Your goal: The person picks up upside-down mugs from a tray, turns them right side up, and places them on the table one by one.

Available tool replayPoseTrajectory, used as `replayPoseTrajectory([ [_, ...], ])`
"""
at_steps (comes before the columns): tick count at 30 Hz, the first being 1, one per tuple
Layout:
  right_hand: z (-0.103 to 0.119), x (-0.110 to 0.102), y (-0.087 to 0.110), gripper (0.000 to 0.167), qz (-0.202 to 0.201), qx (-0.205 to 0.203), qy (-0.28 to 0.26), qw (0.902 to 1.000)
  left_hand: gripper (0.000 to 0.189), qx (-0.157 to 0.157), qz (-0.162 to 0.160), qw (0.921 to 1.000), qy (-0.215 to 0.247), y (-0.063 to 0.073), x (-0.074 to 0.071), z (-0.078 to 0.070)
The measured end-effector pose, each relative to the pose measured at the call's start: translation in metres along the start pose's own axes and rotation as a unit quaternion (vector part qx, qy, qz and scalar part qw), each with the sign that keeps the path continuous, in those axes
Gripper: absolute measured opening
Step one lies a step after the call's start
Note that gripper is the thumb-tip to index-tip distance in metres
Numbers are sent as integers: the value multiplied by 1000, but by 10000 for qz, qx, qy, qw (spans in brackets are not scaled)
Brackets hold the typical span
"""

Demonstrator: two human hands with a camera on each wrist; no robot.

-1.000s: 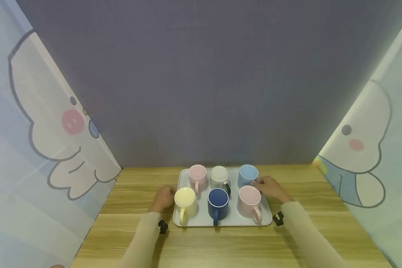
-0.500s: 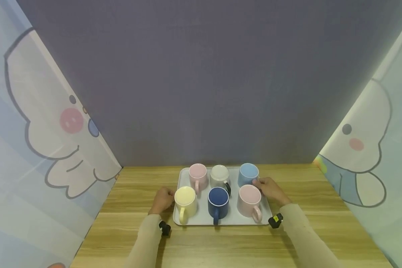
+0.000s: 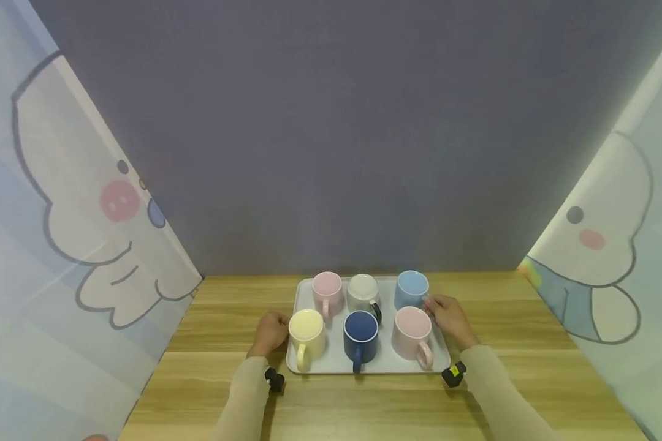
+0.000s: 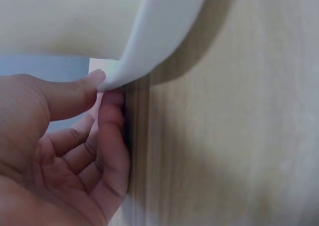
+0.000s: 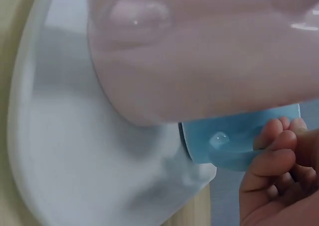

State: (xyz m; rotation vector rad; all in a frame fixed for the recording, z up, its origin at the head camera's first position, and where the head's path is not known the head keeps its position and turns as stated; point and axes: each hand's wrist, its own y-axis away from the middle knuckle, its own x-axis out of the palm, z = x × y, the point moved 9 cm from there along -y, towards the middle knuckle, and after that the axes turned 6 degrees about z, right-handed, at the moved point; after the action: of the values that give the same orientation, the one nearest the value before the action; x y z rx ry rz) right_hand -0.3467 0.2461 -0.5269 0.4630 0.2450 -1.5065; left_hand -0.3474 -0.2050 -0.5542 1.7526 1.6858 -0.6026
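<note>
Behind everything we have a dark grey backdrop [image 3: 331, 135], and below it the wood-grain worktop [image 3: 358, 407]. On that sits the white tray [image 3: 384, 349], our landmark, carrying six upright mugs in two rows.

At the tray's left edge, our left hand [image 3: 270, 332] pinches the rim [image 4: 159, 37] between thumb and forefinger, with the other fingers loosely curled. Past the tray's right edge, our right hand [image 3: 447, 315] reaches in, its thumb and bent fingers closed on a mug's handle [image 5: 232, 160].

Along the tray's near edge stand the yellow mug [image 3: 313, 344] to the left, the navy mug [image 3: 366, 347] in the middle and the front pink mug [image 3: 406, 340] to the right. Along its far edge are the rear pink mug [image 3: 333, 299], the white mug [image 3: 358, 300] and, in the far right corner, the light blue mug [image 3: 406, 298], the one we hold.

We judge the step in hand to be placing or adjusting the light blue mug while the tray is steadied; we can't make out whether its base bears fully on the tray. The next move seems to call for a level mug, kept clear of the front pink mug, before those fingers let go.
</note>
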Motion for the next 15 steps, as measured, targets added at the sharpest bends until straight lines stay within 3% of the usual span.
replayPoseTrajectory([
  [15, 31, -7, 5, 33, -310, -256, -369, 9985, 14, -184, 73, 9998, 40, 0, 2, 3],
])
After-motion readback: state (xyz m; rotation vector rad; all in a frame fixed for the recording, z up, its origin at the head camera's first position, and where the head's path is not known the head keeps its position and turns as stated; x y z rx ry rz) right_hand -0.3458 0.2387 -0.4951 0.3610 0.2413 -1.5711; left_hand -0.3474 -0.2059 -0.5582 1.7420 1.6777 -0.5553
